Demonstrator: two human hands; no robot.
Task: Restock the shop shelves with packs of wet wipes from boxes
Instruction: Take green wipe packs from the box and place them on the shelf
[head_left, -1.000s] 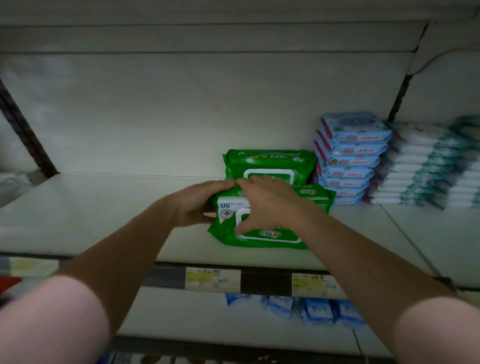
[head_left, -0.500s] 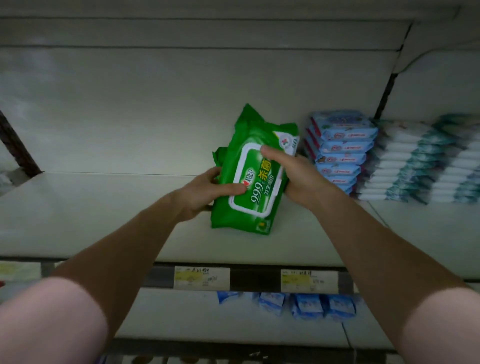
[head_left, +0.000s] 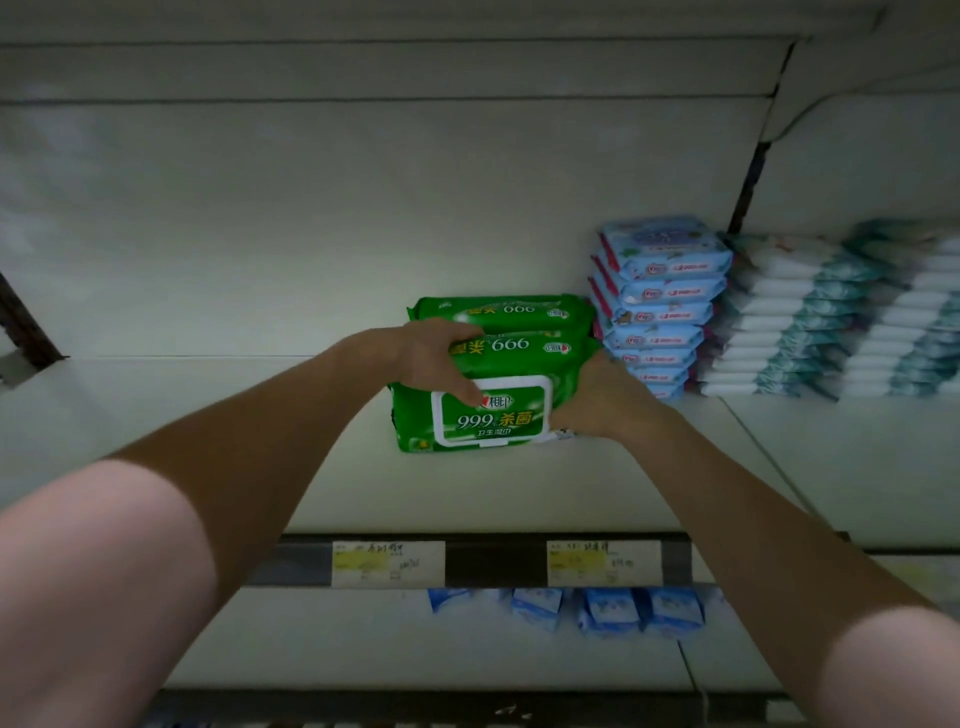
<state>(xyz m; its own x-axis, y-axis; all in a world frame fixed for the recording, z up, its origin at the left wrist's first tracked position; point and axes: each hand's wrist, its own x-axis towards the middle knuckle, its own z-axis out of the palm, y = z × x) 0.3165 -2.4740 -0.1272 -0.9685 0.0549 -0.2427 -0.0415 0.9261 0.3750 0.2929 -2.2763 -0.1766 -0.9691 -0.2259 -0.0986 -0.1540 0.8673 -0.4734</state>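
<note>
Left hand (head_left: 434, 358) and right hand (head_left: 597, 402) grip green pack (head_left: 491, 418) by its ends, low on shelf (head_left: 208, 415) touching stacked green packs (head_left: 506, 312); best set flat, edges squared, before letting go.

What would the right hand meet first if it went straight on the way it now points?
The right hand points up-left into the green plastic wet-wipes pack with a white lid that it grips; behind that, probably the two stacked green packs, though depth is unclear.
</note>
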